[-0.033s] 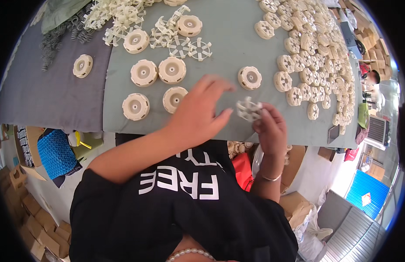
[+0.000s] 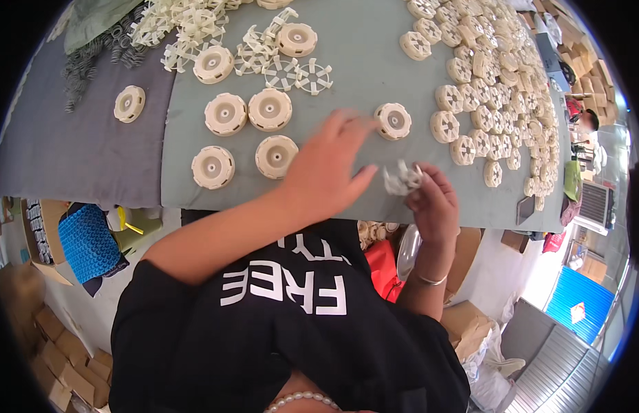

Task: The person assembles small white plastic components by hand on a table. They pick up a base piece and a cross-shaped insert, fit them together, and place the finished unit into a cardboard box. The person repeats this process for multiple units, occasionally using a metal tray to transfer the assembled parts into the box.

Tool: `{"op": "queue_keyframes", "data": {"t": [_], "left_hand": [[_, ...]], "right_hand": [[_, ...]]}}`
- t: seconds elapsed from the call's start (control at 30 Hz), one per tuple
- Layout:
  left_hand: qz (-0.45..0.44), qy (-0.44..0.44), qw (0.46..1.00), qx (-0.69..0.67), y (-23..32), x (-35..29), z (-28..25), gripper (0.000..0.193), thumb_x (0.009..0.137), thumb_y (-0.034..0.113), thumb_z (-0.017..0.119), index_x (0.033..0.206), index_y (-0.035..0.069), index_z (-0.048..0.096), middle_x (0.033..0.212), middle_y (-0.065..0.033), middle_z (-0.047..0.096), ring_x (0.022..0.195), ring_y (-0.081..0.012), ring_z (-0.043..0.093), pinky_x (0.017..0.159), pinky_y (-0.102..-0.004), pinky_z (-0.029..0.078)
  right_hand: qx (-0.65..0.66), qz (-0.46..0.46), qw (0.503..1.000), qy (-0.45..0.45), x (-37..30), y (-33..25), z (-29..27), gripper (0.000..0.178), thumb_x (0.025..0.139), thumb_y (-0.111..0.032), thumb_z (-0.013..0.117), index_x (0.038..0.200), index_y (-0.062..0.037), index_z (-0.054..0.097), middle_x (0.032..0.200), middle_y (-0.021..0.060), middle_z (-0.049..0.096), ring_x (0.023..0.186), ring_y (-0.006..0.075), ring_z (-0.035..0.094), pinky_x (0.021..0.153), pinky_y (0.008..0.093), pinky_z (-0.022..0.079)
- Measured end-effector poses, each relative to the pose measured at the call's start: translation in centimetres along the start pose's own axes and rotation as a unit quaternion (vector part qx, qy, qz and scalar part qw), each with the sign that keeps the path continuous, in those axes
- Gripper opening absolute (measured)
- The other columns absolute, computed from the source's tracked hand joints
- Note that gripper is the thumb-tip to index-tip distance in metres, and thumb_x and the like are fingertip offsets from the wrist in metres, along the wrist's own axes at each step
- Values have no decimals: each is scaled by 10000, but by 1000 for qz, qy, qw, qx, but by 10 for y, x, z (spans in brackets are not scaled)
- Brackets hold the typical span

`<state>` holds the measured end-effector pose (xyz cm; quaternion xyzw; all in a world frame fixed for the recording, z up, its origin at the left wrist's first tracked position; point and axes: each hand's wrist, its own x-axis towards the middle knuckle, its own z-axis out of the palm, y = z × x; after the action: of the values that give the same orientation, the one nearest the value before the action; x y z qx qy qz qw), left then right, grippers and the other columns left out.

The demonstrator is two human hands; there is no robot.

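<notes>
My right hand [image 2: 431,201] pinches a pale, clear-looking spoked plastic ring [image 2: 402,179] with upright prongs, holding it above the table's near edge. To its left, my left hand [image 2: 326,162] reaches out with thumb and fingers apart and nothing seen in it. Its slightly blurred fingertips come close to a cream round plastic disc [image 2: 393,122] with a hollow centre; whether they touch it I cannot tell. Another such disc [image 2: 276,157] lies just left of that hand, beside several more. Loose spoked rings [image 2: 313,76] lie farther back.
Many cream discs fitted with spoked pieces [image 2: 462,150] crowd the right side of the green-grey table cover [image 2: 360,76]. A heap of spoked rings [image 2: 188,27] and dark coil springs [image 2: 87,69] lie at the far left. A phone-like dark slab [image 2: 526,210] sits at the right front edge.
My left hand has moved right and slightly up, its fingertips nearer the single disc. The spoked ring in my right hand has tilted and shifted a little right.
</notes>
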<state>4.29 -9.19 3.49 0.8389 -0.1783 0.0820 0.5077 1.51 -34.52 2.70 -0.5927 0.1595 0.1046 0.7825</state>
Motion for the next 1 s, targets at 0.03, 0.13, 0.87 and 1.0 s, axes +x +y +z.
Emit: {"op": "queue_keyframes", "data": {"t": [0.03,0.13,0.87,1.0], "left_hand": [[-14,-21,1000,12,2,12,16,546,888,122,736,1388,45,532,1353,-177,537,1006,-378,658,854,-436,563],[-58,-82,994,40,0,40,55,679,887,151,754,1482,79,434,1437,-188,494,1142,-430,639,918,-467,572],[-75,-64,994,-36,-11,-32,1,543,914,245,772,1396,77,587,1351,-157,576,1025,-319,659,829,-399,560],[-83,-118,989,-41,-12,-27,5,474,918,167,749,1373,117,625,1369,-127,586,1002,-286,682,843,-377,556]], "right_hand": [[14,11,1000,7,-1,-3,-19,232,1060,-144,606,1219,5,688,856,-7,685,669,31,531,583,185,403],[-202,-49,974,91,-4,-1,-58,293,1052,-147,619,1303,-2,659,977,43,703,701,66,575,623,213,460],[-452,-300,836,-80,-7,-20,33,565,733,7,811,1285,-35,696,1226,94,666,817,140,606,715,288,533],[-460,-290,837,-55,-4,-24,28,567,733,-4,817,1287,-36,699,1220,92,671,814,142,603,721,288,533]]}}
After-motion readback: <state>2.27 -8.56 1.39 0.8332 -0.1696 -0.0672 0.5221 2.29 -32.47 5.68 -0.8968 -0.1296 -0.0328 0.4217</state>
